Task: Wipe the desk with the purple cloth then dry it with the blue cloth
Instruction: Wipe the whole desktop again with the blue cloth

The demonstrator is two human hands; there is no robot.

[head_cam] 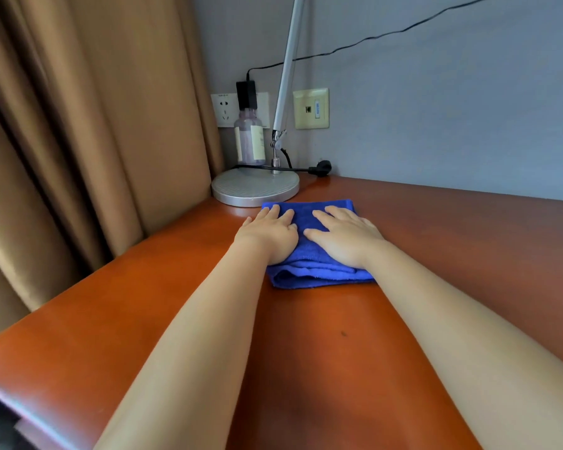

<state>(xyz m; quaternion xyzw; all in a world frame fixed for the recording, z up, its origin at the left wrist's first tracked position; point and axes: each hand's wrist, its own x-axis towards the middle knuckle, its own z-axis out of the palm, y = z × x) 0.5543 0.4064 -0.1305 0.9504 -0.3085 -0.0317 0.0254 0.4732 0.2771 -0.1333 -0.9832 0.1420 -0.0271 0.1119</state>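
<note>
A folded blue cloth [309, 274] lies flat on the reddish-brown wooden desk [452, 254], near its far left corner. My left hand [268, 233] presses on the cloth's left half with straight fingers. My right hand [343, 233] lies flat on its right half, fingers spread. Both arms reach forward across the desk. No purple cloth is in view.
Just behind the cloth stands a silver desk lamp base [254, 188] with its arm rising up the wall. A clear bottle [249, 139] sits behind it by the wall sockets [225, 108]. A black plug [320, 168] lies by the wall. Brown curtains [78, 141] hang left.
</note>
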